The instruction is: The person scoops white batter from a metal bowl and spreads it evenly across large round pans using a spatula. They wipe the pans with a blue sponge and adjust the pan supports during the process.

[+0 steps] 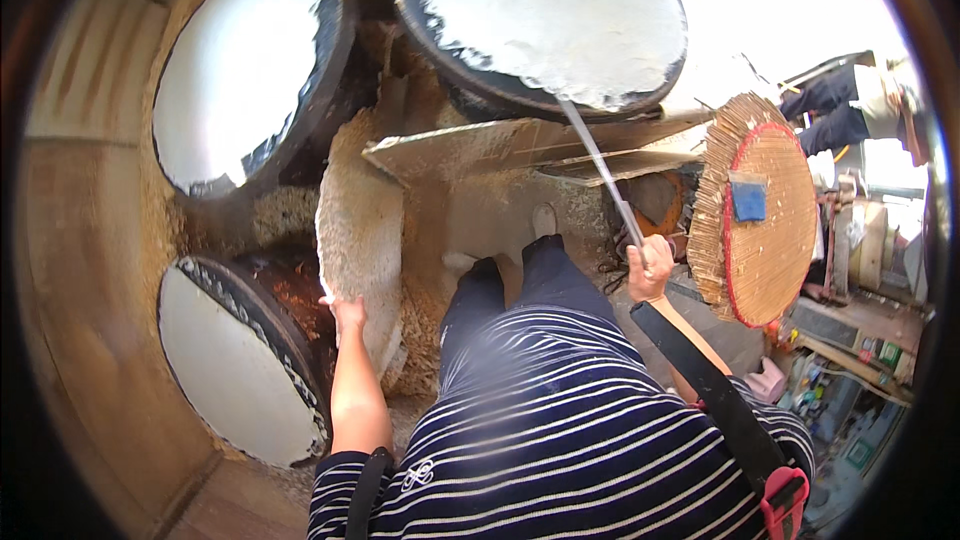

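Observation:
My right hand (651,268) grips the handle of a long, thin metal spatula (592,146). Its tip meets the near edge of a white sheet of batter (555,7) on a round dark griddle (495,86). My left hand (346,315) is at the rough, pale edge of a curved, plaster-like ledge (364,225); whether the fingers hold it or only rest there is unclear. Two more round griddles are on the left, the upper one (330,82) and the lower one (285,330), each bearing a white layer.
A folded cardboard sheet (465,150) stands below the far griddle. Round straw mats (780,240), one red-edged with a blue patch, are at my right. Cluttered shelving (847,337) lies beyond them. A tan wall (82,240) bounds the left.

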A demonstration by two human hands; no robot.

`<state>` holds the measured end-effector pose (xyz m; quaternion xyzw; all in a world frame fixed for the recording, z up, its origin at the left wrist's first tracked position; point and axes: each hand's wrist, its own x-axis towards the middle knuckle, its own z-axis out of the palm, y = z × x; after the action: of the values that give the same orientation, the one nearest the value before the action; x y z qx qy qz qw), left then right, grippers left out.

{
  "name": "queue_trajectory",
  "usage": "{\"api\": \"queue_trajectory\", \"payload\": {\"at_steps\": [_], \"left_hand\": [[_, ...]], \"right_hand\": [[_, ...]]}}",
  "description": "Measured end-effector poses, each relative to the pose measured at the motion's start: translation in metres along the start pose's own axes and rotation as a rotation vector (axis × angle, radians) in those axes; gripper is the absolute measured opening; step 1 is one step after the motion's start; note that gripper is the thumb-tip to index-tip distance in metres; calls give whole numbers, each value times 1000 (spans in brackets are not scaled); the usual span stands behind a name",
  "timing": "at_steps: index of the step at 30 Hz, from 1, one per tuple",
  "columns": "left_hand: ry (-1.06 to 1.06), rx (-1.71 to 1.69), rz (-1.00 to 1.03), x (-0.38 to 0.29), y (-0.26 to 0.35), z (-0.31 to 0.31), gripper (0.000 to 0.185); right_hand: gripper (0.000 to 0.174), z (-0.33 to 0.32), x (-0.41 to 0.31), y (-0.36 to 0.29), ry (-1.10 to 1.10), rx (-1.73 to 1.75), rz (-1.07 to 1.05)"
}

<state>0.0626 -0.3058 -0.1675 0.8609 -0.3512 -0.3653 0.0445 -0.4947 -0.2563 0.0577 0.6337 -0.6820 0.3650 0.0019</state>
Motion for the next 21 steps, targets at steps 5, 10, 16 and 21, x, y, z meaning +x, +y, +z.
{"api": "queue_trajectory", "payload": {"at_steps": [5,10,16,21], "left_hand": [[-24,174,95,-10,37,7,80],[-283,-37,185,-80,134,70,35],[-235,523,650,-197,260,124,16],[-252,608,682,-218,284,137,17]], "right_hand": [[24,-27,-45,75,259,-147,459],[28,-45,-75,170,242,-396,719],[18,-66,-114,237,-106,-617,867],[23,-93,-140,247,-214,-583,1031]]}}
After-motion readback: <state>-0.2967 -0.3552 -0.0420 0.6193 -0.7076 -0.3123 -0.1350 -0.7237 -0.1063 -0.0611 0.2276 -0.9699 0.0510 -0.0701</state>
